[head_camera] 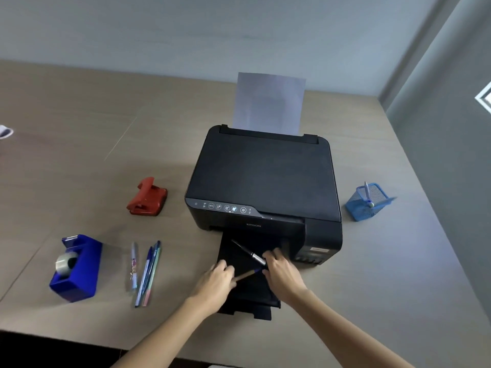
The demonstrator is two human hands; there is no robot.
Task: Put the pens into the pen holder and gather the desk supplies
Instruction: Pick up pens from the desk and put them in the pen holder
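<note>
Black and silver, one pen [248, 252] is lying slantwise on the printer's output tray [233, 251], its silver end touching the fingertips of the right hand [281, 273]; that hand is curled over the tray, though whether it is actually gripping the pen cannot be told. Just below it, a tan-barrelled pen with a blue tip [247, 274] is sticking out from the left hand [215, 284], whose fingers are closing around its lower end. Both hands are hovering close together over the dark tray, which is extending from the front of the black printer [263, 181], where a sheet of paper [268, 102] is standing upright in the rear feed. To the left on the desk [79, 128], a loose group of pens [147, 272] is lying side by side, with a blue tape dispenser [75, 268] farther left and a red hole punch [147, 197] beyond them. Well to the right of the printer, a blue mesh pen holder [368, 201] is sitting with one pen [367, 193] already leaning inside it.
</note>
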